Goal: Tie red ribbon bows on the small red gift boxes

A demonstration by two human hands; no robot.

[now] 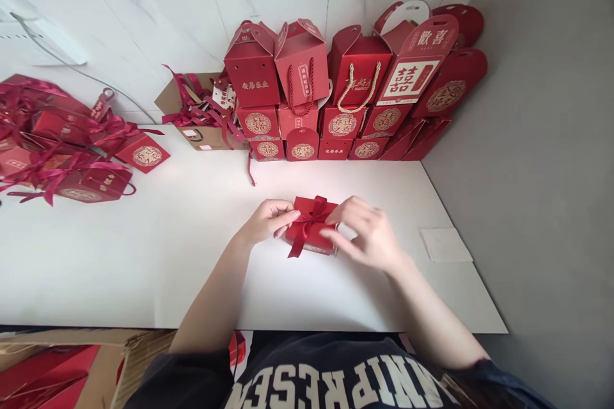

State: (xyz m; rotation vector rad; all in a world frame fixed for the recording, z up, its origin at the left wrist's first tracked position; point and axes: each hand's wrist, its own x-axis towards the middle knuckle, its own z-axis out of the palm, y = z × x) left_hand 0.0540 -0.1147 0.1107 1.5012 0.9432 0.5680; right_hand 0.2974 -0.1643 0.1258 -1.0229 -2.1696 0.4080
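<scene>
On the white table (pixel 201 268) in front of me is a small red gift box (pixel 326 243). A dark red ribbon (pixel 297 241) is tied in a bow on its top, one tail hanging over the near side. My left hand (pixel 268 222) is closed at the box's left, thumb and forefinger pinching the ribbon loop there. At the right side my right hand (pixel 367 230) is slightly blurred. Its thumb and fingers are apart around the bow's right part, and I see nothing held between them. That hand hides the box's right end.
Stacked red gift boxes (pixel 302 89) stand against the tiled wall. Left of them an open cardboard box (pixel 211 138) holds ribbons. Ribboned boxes (pixel 62 140) are piled at far left. White paper (pixel 445 245) lies by the grey wall (pixel 542 172). A carton (pixel 115 370) sits below the front edge.
</scene>
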